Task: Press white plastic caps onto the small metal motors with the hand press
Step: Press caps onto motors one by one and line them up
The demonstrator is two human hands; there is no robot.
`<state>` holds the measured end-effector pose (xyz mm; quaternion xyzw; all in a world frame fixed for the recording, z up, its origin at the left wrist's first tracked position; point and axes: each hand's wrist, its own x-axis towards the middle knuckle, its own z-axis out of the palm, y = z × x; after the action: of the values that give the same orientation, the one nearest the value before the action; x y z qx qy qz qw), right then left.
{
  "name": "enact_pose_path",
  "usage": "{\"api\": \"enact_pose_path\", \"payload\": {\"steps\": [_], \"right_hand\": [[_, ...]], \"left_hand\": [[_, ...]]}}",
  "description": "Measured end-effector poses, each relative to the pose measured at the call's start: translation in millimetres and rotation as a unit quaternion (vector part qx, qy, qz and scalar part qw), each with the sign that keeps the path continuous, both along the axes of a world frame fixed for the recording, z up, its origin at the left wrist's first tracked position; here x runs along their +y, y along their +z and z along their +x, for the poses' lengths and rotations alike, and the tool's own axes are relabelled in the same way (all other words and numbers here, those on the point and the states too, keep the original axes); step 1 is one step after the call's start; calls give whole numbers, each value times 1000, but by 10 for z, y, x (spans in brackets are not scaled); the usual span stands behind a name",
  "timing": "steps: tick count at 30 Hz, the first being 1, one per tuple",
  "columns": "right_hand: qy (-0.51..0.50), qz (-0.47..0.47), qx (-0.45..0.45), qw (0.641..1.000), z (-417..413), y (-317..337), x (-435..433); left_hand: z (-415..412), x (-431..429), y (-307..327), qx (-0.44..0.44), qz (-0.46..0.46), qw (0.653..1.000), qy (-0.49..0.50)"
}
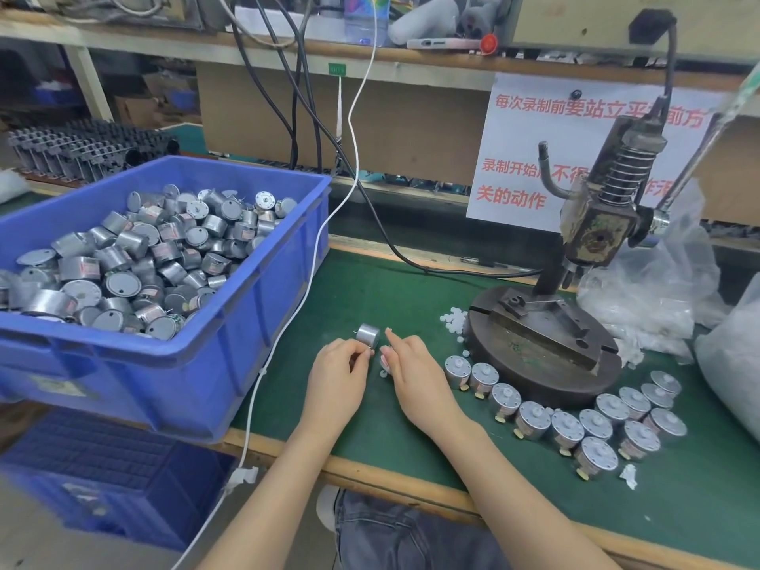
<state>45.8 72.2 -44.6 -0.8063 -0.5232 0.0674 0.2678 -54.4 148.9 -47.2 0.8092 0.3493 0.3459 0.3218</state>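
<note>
While your left hand [340,369] is pinching a motor [367,334] at its fingertips just over the mat [370,281], your right hand [413,366] is curling close beside it, and whether it is gripping a cap is too small to tell. Loose caps [454,320] are lying against the press [543,347], capped motors [534,417] are standing in a curve before it, and a bin [230,335] of motors is sitting at the left.

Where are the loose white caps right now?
Head view, right of centre: the caps lie heaped on the green mat beside the left edge of the press base.
</note>
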Motion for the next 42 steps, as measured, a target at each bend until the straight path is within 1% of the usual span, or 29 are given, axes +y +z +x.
{"api": "enact_pose_path", "payload": {"steps": [5, 10, 12, 16, 19, 22, 26, 29, 31, 34, 36, 42], "right_hand": [[3, -22, -85, 996, -29, -4, 2], [32, -29, -124, 991, -32, -11, 14], [43, -29, -130, 990, -29, -20, 12], [56, -25, -120, 991, -28, -37, 37], [63, -34, -122, 990, -29, -32, 63], [62, -39, -127, 989, -27, -28, 69], [47, -9, -120, 992, -23, -29, 13], [19, 31, -95, 995, -12, -3, -47], [5, 56, -117, 992, -19, 18, -99], [-2, 87, -153, 984, -31, 21, -203], [-6, 66, -155, 986, -20, 58, -270], [-4, -45, -131, 990, -8, 172, -360]], "left_hand": [[-3, 3, -7, 3, 1, 1000, -3], [0, -13, -14, 10, 33, 999, -4], [8, -19, -18, 17, 49, 999, 1], [23, -32, -33, 69, 94, 993, -7], [12, -18, -37, 68, 82, 994, -13], [0, -4, -37, 45, 57, 997, -16], [2, 8, -23, 18, 42, 999, -14], [18, -4, -27, 50, 82, 995, -14], [29, -14, -35, 74, 114, 991, -13], [43, -22, -39, 88, 134, 987, -6], [56, -18, -44, 90, 140, 986, 0], [58, -24, -30, 100, 139, 985, 3]]}}
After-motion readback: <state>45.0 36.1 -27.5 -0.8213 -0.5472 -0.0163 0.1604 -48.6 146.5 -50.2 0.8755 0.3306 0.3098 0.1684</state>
